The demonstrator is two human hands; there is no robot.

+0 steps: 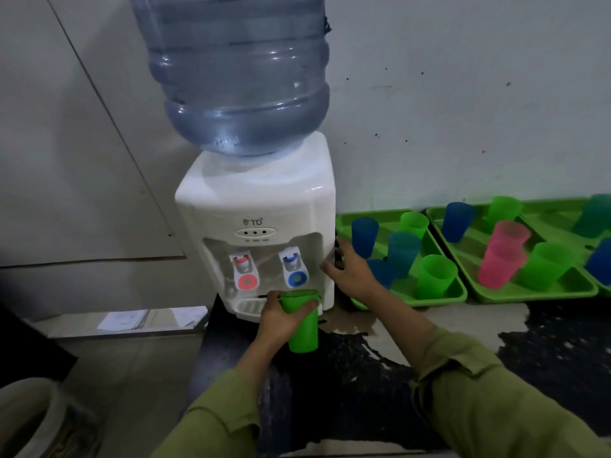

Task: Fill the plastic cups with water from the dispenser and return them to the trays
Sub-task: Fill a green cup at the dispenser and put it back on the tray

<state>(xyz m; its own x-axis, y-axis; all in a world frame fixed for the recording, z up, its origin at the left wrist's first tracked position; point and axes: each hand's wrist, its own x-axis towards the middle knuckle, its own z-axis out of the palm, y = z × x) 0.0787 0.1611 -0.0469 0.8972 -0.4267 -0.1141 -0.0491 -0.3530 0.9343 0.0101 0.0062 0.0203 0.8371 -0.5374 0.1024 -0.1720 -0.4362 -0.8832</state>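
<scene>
Our left hand (284, 317) wraps around one green cup (304, 338), just under the blue tap (295, 271) of the white water dispenser (254, 206). Our right hand (352, 271) rests on the dispenser's side with its fingers spread. The near green tray (429, 301) holds three blue cups (364, 236) and two green ones (436, 276). The next tray (535, 294) holds two pink cups (509, 236), two green and one blue.
</scene>
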